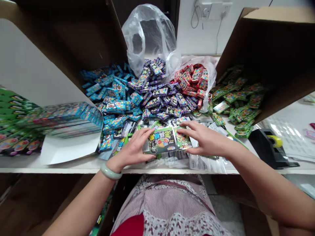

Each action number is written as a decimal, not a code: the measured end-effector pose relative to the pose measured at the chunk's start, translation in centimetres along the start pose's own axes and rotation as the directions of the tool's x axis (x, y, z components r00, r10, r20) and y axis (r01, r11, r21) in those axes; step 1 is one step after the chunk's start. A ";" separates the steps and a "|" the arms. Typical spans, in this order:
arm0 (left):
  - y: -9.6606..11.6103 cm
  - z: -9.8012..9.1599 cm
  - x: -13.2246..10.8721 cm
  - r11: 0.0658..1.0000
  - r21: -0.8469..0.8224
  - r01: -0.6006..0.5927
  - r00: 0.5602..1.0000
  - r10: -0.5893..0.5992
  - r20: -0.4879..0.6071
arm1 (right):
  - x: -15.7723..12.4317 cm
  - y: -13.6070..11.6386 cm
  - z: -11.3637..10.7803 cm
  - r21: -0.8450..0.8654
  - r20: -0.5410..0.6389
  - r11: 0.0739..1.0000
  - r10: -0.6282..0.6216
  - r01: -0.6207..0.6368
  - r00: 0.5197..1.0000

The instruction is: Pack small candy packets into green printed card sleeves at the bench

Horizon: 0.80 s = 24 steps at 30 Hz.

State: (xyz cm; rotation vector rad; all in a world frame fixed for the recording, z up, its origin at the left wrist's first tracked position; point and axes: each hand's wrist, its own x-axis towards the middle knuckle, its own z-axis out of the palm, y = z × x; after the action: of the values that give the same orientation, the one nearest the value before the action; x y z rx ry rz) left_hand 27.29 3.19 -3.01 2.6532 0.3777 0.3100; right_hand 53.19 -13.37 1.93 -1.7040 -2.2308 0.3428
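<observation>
A small green packet (161, 141) sits gripped at its edges by the left hand (133, 147), its face printed with yellow lettering and a round multicoloured picture (the lettering is too small to read). A second green packet (182, 138), slightly tilted, touches its right edge, held under the right hand (208, 139). Both lie at the shelf's front.

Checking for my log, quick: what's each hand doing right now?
Left hand: holding a green printed packet.
Right hand: holding the same packet.
</observation>
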 end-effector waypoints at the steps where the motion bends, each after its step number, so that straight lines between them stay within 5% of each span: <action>1: 0.0 0.0 -0.3 1.000 0.000 -0.004 1.000 0.004 0.002 | 0.2 0.0 0.0 -0.010 0.020 1.000 -0.007 0.007 1.000; 14: -0.4 0.7 -1.0 0.998 -0.050 -0.025 1.000 0.025 -0.005 | 0.3 0.1 -1.4 0.054 0.165 0.996 -0.074 0.066 0.983; 24: 0.1 1.0 -0.7 0.977 -0.210 -0.044 0.996 0.059 0.063 | 1.0 0.2 -1.4 -0.021 0.161 0.999 -0.040 0.044 0.986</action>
State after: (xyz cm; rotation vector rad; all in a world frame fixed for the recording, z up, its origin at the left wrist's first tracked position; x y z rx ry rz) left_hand 26.92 2.52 -4.00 2.4630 0.2404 0.2584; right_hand 53.65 -12.35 3.23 -1.6930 -2.3906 0.4601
